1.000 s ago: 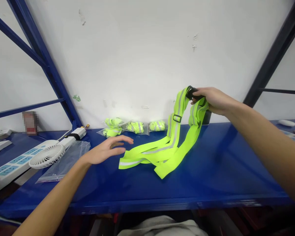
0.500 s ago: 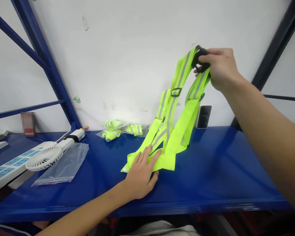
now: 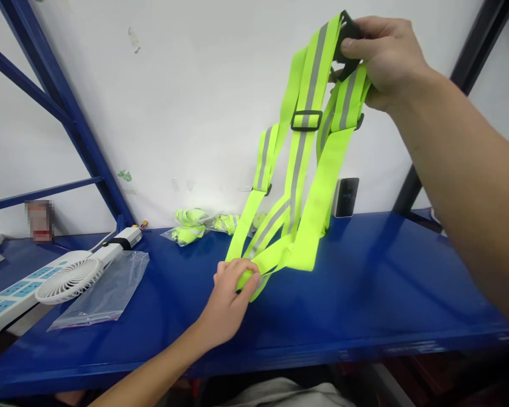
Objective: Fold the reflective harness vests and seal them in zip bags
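Note:
A neon yellow reflective vest (image 3: 299, 164) made of elastic straps with grey stripes hangs stretched between my two hands above the table. At upper right, my right hand (image 3: 384, 53) pinches its black buckle (image 3: 348, 48), thumb on top. Two strap bundles drop from there, with black slider adjusters (image 3: 306, 120) along them. Lower down, my left hand (image 3: 235, 285) is closed around the bottom straps, fingers curled over the webbing. A loose loop of strap shows just under that hand.
Against the wall lie several bagged neon strap bundles (image 3: 189, 226). A dark phone-like device (image 3: 346, 197) stands at the wall. On the left of the blue table (image 3: 365, 299) are a power strip (image 3: 21, 291), a white handheld fan (image 3: 72, 280) and a clear plastic bag (image 3: 110, 291).
My right hand has risen, lifting the vest higher. My left hand has gone from lying flat on the lower straps to gripping them, slightly up and left.

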